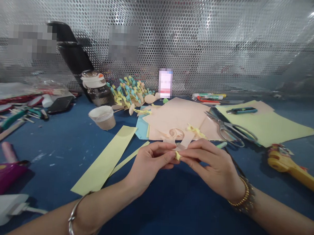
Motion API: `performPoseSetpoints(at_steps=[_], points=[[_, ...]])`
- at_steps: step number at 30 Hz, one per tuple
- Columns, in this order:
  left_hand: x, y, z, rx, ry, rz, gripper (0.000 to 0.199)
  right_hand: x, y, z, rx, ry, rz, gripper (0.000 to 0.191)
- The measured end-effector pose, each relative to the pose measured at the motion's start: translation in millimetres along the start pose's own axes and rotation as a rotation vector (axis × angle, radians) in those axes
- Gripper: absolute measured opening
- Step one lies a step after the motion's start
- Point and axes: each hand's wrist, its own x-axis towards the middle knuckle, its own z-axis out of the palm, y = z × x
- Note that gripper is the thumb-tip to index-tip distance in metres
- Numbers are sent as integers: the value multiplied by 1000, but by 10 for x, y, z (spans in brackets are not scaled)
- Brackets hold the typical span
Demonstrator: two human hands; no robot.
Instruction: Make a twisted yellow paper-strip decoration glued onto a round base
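You had the small yellow paper piece [177, 155] pinched between your left hand [155, 162] and right hand [209, 165], above the counter's [184, 215] near edge; it seemed light, soft, easily crushed, best held by its edges.

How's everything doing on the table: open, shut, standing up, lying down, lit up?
Left hand: pinching small yellow paper
Right hand: pinching it too
Small yellow paper: bent, between fingertips
Jar: upright, lid on
White cup: upright
Phone: upright, lit up
Scissors: lying down
Wide yellow strip: lying flat
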Motion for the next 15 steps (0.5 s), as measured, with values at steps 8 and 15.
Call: performPoseSetpoints(at_steps=[8, 15], points=[[1, -10, -9, -19, -26, 2, 18, 2, -2, 3, 40, -6, 9, 13], [0, 2, -5, -13, -41, -2, 16, 9, -13, -2, 63, -27, 23, 12]])
